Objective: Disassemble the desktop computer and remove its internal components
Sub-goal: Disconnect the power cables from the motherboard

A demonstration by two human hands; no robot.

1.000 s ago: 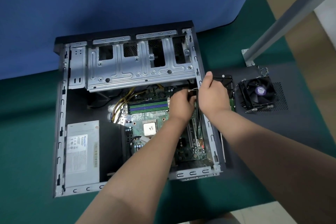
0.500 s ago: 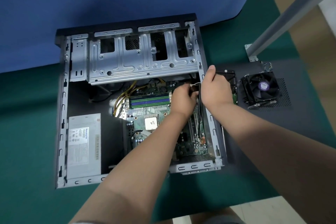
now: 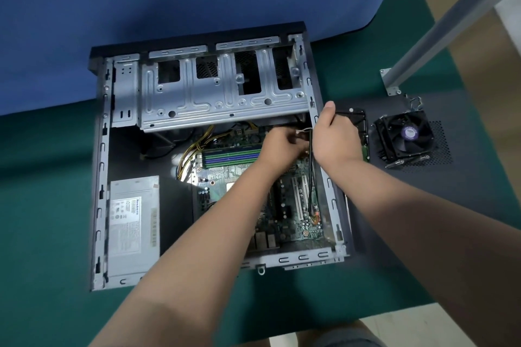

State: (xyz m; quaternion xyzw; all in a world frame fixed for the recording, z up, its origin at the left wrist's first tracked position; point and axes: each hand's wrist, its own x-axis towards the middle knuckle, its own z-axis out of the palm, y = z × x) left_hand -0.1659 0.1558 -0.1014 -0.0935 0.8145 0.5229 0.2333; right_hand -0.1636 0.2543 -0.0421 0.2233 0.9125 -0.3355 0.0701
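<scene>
Open case flat on the green desk, my left grip pinching a white cable over the motherboard, my right grip curled round the case's right wall, drive cage far, power supply near left, fan right on a black panel.

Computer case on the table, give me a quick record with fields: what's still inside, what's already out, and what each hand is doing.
case: computer case lying open on green table
still inside: motherboard, power supply, yellow cables
already out: cooler fan, resting on the side panel right of the case
left hand: curled around a small white-wired connector
right hand: gripping the case's right edge, thumb up
</scene>
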